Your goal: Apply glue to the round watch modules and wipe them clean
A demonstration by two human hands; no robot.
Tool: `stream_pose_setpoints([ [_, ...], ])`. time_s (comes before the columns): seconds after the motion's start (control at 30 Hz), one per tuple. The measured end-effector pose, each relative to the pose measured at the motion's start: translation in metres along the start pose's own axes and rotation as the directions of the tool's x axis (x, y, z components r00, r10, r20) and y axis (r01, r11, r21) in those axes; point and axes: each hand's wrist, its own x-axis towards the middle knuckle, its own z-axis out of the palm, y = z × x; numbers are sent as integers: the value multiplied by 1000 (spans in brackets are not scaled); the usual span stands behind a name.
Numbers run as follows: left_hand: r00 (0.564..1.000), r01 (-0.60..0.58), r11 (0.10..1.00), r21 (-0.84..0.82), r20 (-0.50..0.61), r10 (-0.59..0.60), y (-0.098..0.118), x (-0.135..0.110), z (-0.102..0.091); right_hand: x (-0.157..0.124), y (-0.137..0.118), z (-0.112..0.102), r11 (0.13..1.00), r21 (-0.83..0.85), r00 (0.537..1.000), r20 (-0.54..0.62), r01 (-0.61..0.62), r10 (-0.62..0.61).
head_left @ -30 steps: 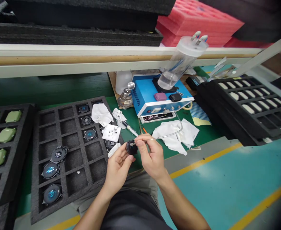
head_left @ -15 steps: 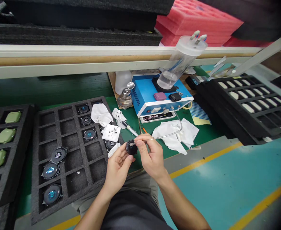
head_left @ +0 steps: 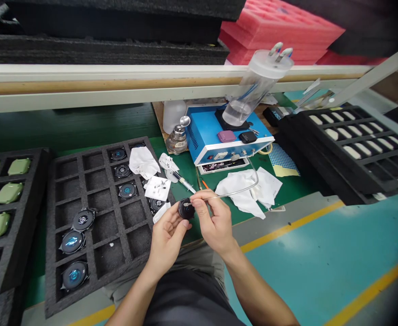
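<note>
In my left hand (head_left: 167, 240) is a small round black watch body (head_left: 187, 212), held between thumb and fingers. My right hand (head_left: 215, 222) pinches the end of a clear thin tube (head_left: 244, 192), and its pale tip rests at or just over the watch's face; contact is hard to tell. That tube loops back to a blue machine (head_left: 199, 136). Left of my hands lies a black foam tray (head_left: 50, 290) with several round watch bodies in its cells, one (head_left: 83, 219) resting across a divider. A syringe (head_left: 185, 183) lies beyond my fingers.
White wipes (head_left: 234, 192) lie before the machine, with more cloths (head_left: 143, 163) on the tray. A glass bottle (head_left: 177, 141) stands beside the machine; a clear cylinder (head_left: 241, 102) tops it. Green cases fill a left tray (head_left: 32, 217). A shelf beam (head_left: 117, 97) crosses above.
Both hands keep their hold on the watch body and the tube, in nearly the same place. The view has shifted very slightly.
</note>
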Motion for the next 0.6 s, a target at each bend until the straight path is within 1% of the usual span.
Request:
stream_pose_setpoints([
  [0.33,1000,5,1000,0,5,-5,-1,0,0,0,0,1,1000,1,1000,0,8,-8],
  [0.6,1000,-15,1000,-2,9,15,-5,0,-1,-1,0,0,1000,3,1000,-1,15,-15],
])
